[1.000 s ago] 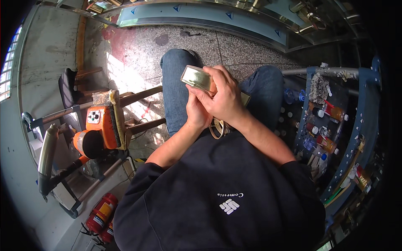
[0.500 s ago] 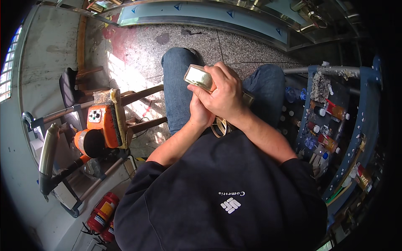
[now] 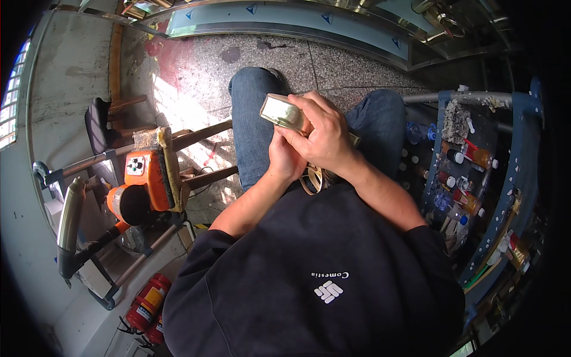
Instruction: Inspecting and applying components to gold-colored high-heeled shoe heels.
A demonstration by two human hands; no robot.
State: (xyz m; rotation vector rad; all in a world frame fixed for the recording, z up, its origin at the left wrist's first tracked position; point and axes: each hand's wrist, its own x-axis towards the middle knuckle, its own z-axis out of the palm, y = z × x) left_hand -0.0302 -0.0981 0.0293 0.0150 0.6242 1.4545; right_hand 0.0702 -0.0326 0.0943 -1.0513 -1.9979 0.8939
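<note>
Above my lap I hold a gold-coloured metal piece (image 3: 283, 111) with a shiny, mirror-like rectangular end face. My right hand (image 3: 324, 130) is closed over it from the right, with its thumb along the near side. Behind that hand a small gold-coloured part shows by the right knee; the length between is covered. Close below, my left hand (image 3: 285, 157) cups the piece from underneath, most of its fingers hidden. A tan looped band (image 3: 312, 180) shows just under my wrists; what it belongs to is hidden.
At left an orange machine (image 3: 147, 178) sits on a tube-framed cart, with red fire extinguishers (image 3: 147, 302) on the floor behind it. Bottles (image 3: 467, 202) lie in a blue-framed rack at right. A metal-framed, light-blue panel (image 3: 285, 22) crosses the far side.
The gold-coloured piece has tipped slightly, and its end face catches more light. My right thumb has shifted down and right along it. My left hand has barely moved.
</note>
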